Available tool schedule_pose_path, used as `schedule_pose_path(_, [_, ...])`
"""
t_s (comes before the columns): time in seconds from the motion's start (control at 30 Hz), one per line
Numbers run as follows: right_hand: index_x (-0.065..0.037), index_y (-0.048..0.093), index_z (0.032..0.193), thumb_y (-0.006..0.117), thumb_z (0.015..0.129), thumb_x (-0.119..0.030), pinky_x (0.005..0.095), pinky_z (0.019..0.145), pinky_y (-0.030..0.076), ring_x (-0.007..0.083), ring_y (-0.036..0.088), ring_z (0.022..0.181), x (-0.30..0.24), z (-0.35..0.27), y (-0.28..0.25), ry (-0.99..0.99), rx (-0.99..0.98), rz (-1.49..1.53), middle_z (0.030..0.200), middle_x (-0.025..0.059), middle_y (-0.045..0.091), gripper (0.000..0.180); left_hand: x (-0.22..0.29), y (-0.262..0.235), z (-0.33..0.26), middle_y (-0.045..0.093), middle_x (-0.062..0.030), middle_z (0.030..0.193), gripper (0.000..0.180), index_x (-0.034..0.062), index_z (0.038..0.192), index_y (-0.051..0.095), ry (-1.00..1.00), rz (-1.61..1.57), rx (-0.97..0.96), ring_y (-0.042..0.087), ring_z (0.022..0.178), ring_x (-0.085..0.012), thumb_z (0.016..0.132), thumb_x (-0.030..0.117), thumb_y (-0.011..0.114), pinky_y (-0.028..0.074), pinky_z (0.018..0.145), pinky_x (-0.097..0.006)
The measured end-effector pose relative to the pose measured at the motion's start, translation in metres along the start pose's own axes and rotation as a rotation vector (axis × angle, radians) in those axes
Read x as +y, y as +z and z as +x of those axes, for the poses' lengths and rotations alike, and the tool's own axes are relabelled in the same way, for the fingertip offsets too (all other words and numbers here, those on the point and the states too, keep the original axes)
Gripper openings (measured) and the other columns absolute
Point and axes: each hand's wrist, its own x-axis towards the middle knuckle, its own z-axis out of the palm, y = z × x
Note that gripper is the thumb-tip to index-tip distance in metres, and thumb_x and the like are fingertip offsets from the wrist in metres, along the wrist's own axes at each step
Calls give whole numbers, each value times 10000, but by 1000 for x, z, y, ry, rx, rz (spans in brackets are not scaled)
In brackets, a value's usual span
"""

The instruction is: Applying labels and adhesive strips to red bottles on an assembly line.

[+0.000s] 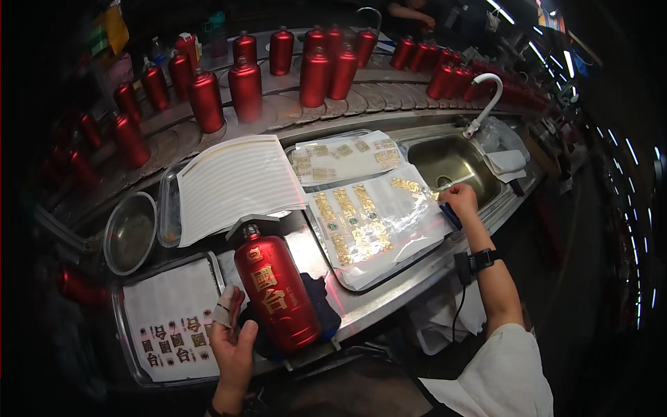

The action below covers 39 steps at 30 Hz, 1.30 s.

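A glossy red bottle (pixel 276 292) with gold lettering leans back on a dark blue cloth (pixel 323 306) in front of me. My left hand (pixel 233 340) is at its lower left, open, thumb and fingers apart, with a pale wrap on one finger. To the right, my right hand (pixel 460 201) pinches at the corner of a clear sheet of gold decals (pixel 354 222), fingertips closed on a gold decal (pixel 435 196). What lies between the fingertips is partly hidden. A dark blue object (pixel 450 217) shows beneath that hand.
Red bottles (pixel 244 90) line the curved conveyor (pixel 278 121) behind. A metal sink (pixel 451 163) with a white faucet (pixel 484 104) is at right. Left are a metal bowl (pixel 130 233) and a tray (pixel 128 333) of dark-gold decals. White paper (pixel 236 181) lies behind the bottle.
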Motion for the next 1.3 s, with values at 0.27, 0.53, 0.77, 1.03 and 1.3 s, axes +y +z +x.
schedule_pose_path(0.27, [44,669,828,681,826,-107,267,587,449,90,558,637,-188,-135,-90,-586,-304,85,684,68,642,151,53,9,12,702,-111,945,445,-59,1369,484,69,83,-80,664,847,-173,957,101,537,514,884,-346])
schedule_pose_path(0.53, [-9,702,802,744,775,-39,284,572,448,166,622,629,-278,-239,-155,-886,-1000,404,700,75,660,58,82,46,24,558,-178,1328,706,-34,1502,298,230,-1,-596,551,1169,-237,947,232,643,396,1048,-343])
schedule_pose_path(0.77, [-5,690,818,741,830,-65,241,564,410,76,564,654,-229,-261,-102,-581,-1037,582,749,35,655,80,71,-19,-18,682,-74,970,559,49,1423,490,-152,166,-621,634,825,-134,903,119,682,513,778,-289])
schedule_pose_path(1.03, [2,664,893,681,905,-97,215,664,435,55,552,724,-216,-273,-24,-377,-931,779,798,8,626,101,20,-26,-18,663,-51,910,480,-17,1341,534,-194,60,-7,628,800,-111,883,-1,675,523,744,-258])
schedule_pose_path(1.3, [5,661,882,689,899,-98,230,649,426,60,531,720,-209,-270,-12,-386,-899,757,780,8,618,108,21,-21,-19,645,-26,895,481,-25,1361,514,-243,-15,-5,588,794,-81,900,-4,650,482,749,-236])
